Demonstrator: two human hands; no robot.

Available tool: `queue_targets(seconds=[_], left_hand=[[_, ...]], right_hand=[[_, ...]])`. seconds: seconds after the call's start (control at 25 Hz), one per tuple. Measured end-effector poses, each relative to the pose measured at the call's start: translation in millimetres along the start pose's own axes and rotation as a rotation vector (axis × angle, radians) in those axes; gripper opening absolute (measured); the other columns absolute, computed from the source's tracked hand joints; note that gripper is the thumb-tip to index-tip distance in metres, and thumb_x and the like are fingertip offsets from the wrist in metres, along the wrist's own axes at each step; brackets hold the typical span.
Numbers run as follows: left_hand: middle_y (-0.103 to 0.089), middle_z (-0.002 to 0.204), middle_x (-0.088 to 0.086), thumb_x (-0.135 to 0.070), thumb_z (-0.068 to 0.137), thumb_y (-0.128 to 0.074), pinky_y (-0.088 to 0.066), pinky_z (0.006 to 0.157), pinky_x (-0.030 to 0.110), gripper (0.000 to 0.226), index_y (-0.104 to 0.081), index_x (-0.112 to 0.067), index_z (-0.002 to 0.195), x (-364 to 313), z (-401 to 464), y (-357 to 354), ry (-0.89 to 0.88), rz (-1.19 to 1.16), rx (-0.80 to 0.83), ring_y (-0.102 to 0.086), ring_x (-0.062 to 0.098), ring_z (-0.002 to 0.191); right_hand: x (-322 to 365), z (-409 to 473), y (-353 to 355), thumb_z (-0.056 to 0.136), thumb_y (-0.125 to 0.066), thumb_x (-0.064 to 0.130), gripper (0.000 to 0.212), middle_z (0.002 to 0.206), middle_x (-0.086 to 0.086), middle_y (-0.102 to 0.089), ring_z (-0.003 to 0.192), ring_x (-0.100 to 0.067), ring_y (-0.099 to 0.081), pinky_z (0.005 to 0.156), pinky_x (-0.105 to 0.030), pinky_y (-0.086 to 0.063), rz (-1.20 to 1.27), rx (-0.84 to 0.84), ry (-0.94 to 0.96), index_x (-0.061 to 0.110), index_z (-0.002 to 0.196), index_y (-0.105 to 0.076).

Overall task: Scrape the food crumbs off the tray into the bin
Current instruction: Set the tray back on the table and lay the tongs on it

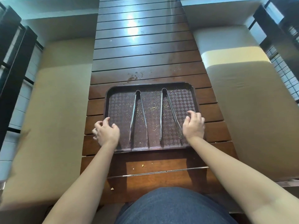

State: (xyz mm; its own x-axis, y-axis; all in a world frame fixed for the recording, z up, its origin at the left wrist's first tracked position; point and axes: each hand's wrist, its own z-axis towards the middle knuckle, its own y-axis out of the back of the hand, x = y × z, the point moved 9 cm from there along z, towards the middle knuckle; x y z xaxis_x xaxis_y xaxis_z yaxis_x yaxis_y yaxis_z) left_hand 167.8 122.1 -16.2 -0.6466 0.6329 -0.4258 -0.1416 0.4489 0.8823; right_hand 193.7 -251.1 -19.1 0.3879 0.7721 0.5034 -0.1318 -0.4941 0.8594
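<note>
Two bare hands sit at the sides of a dark brown tray (181,94) in the middle of the frame. That tray rests flat on a long slatted wooden table (142,59) that runs from the bottom of the frame up to the top centre, its far boards shining with reflected light. The left hand (106,131) is at the tray's left edge, fingers curled over the rim; whether they actually grip it cannot be told. The right hand (194,125) is at the right edge, fingers likewise bent onto the rim, near the tip of the nearer tongs.

Small yellowish crumbs (153,109) are scattered across the tray's checkered floor, thickest around the centre. Two pairs of metal tongs lie on it side by side, hinged ends toward the top of the frame: the left tongs (138,117) and the right tongs (168,113), each with its arms spread.

A few loose crumbs and a smeared patch (135,75) mark the wood just beyond the tray's far edge. Tan cushioned benches (61,102) flank the table at left and right. Dark window frames (14,62) stand at both outer edges. No writing can be read anywhere.
</note>
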Motion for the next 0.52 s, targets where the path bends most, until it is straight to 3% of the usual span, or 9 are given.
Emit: queue_targets(seconds=[0.12, 0.28, 0.52], left_hand=[[-0.041, 0.133, 0.013, -0.016, 0.09, -0.048, -0.031, 0.103, 0.045, 0.041, -0.049, -0.021, 0.131, 17.8, 5.4, -4.2, 0.009, -0.081, 0.033, -0.041, 0.035, 0.121], [-0.047, 0.134, 0.017, -0.004, 0.091, -0.041, -0.033, 0.105, 0.041, 0.045, -0.047, -0.016, 0.134, 27.4, 7.6, -6.0, 0.006, -0.2, 0.029, -0.045, 0.035, 0.121], [-0.054, 0.132, 0.016, 0.001, 0.092, -0.04, -0.035, 0.106, 0.034, 0.045, -0.049, -0.013, 0.133, 31.5, 12.1, -10.8, 0.097, -0.32, 0.015, -0.048, 0.033, 0.121]], right_hand=[[-24.4, 5.0, 11.2, 0.086, -0.047, 0.008, 0.046, 0.133, -0.009, -0.043, 0.121, -0.031, -0.039, 0.1, -0.04, -0.032, -0.197, -0.02, -0.16, 0.019, 0.131, -0.046], [-52.9, 1.6, 3.0, 0.089, -0.043, 0.007, 0.05, 0.14, -0.013, -0.039, 0.126, -0.034, -0.039, 0.102, -0.041, -0.033, -0.176, 0.054, -0.315, 0.012, 0.139, -0.035], [-63.5, 19.3, -0.4, 0.092, -0.036, -0.001, 0.045, 0.141, -0.012, -0.041, 0.124, -0.033, -0.044, 0.101, -0.039, -0.036, 0.046, 0.07, -0.22, 0.005, 0.137, -0.04]])
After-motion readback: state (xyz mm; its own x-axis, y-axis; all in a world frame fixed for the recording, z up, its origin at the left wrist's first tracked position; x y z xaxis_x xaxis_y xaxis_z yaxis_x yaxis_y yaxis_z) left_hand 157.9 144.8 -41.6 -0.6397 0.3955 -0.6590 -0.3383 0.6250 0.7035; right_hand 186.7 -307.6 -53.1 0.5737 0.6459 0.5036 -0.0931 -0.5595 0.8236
